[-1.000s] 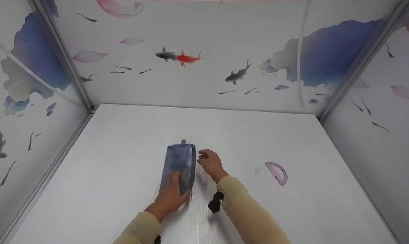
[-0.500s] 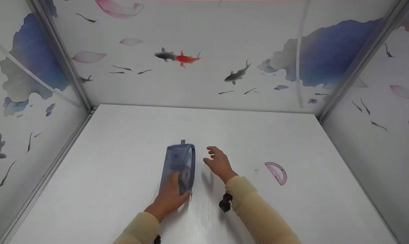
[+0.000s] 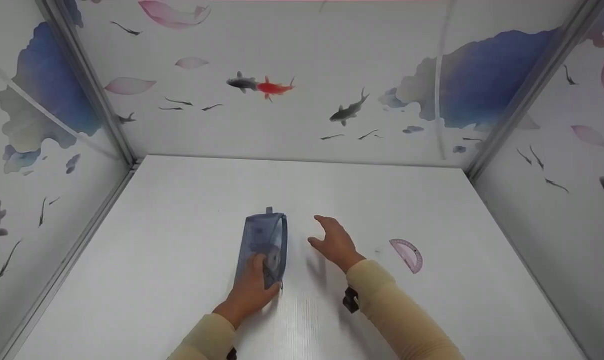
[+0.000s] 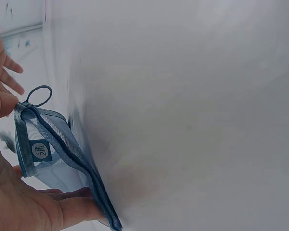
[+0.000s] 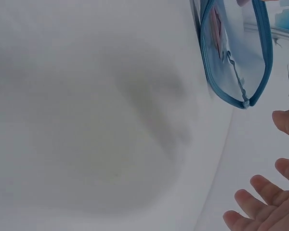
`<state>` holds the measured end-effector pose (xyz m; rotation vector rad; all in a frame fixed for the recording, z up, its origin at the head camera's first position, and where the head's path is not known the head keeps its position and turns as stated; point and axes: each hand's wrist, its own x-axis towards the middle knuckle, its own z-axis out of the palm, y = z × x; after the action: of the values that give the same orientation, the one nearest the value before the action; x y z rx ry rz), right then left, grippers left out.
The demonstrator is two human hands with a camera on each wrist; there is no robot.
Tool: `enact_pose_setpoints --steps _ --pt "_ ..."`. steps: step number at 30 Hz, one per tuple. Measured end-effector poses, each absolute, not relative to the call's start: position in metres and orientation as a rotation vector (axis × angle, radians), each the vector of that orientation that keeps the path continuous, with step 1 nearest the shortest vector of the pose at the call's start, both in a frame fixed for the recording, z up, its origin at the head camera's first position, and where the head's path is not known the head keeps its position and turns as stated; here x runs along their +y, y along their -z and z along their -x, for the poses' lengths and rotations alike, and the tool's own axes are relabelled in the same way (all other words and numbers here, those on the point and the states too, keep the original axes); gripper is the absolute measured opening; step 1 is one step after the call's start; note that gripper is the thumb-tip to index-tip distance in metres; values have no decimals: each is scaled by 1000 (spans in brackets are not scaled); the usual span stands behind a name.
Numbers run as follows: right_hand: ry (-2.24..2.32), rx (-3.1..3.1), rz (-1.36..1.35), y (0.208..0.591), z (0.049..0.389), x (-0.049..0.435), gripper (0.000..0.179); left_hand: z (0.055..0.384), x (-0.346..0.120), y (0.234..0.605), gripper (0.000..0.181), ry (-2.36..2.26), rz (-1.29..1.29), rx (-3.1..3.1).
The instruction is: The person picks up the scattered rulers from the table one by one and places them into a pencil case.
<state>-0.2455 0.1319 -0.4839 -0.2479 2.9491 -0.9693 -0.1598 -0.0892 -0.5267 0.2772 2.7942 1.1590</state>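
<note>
A blue see-through mesh pencil case (image 3: pixel 261 231) lies lengthwise on the white table. My left hand (image 3: pixel 251 291) grips its near end, fingers over the top and thumb at the corner by a thin cord loop (image 4: pixel 40 96). The zipper (image 5: pixel 267 48) is undone, and the right wrist view looks into the mouth, where something pinkish (image 5: pixel 216 30) shows inside. To the right of the case, apart from it, my right hand (image 3: pixel 338 244) is held above the table with fingers and thumb spread, holding nothing.
A pink see-through protractor (image 3: pixel 415 251) lies on the table (image 3: pixel 221 180) to the right. Near it is a tiny pale thing (image 3: pixel 377 250). White walls (image 3: pixel 261 130) printed with fish and petals border the table at the back and both sides.
My right hand has drawn away from the pencil case toward the right, and its fingers have spread. My left hand and the case have stayed in place.
</note>
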Motion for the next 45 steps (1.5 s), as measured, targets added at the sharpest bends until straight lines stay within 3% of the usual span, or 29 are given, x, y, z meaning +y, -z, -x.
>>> enact_pose_setpoints --steps 18,45 --pt "653 3165 444 492 235 177 69 158 -88 526 74 -1162 -261 2780" --pt "500 3257 426 497 233 246 77 160 -90 527 69 -1200 -331 2798"
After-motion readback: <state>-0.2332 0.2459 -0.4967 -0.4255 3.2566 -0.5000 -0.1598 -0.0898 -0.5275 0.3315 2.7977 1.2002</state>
